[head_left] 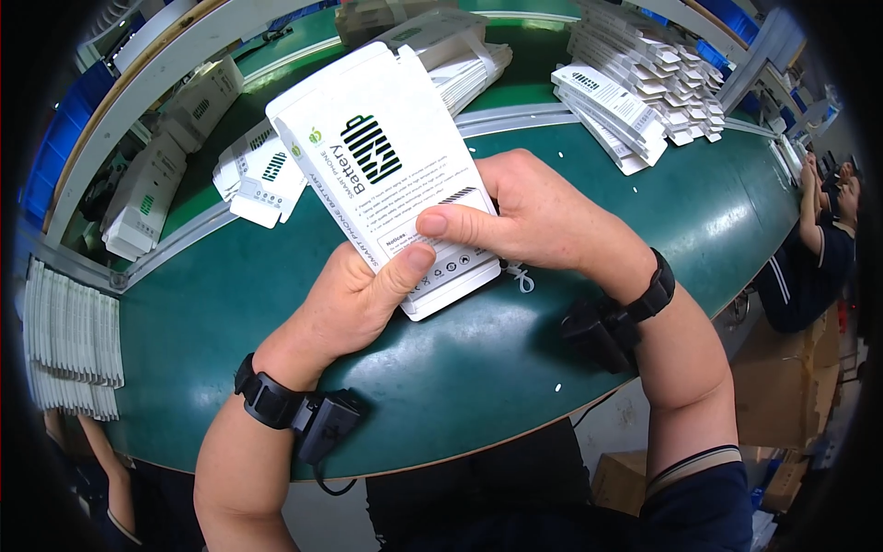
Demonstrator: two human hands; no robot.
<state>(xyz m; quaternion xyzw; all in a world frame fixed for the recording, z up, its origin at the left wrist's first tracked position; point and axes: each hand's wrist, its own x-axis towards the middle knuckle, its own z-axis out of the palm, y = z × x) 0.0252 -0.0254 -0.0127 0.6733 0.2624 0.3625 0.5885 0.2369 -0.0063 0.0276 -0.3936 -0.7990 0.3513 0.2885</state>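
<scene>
Held between my two hands is a thin white carton with green and black print, tilted with its top toward the upper left. A cut flap edge shows at its top, and another at its bottom. My left hand grips the lower left edge, thumb on the front face. My right hand holds the right edge, its thumb lying across the printed face. The fingers behind the carton are hidden, and I cannot tell whether it is folded flat or slightly opened.
Stacked cartons stand at the left edge of the green table. Loose printed cartons lie behind the held one. A big pile of cartons sits at the far right. People work at both sides.
</scene>
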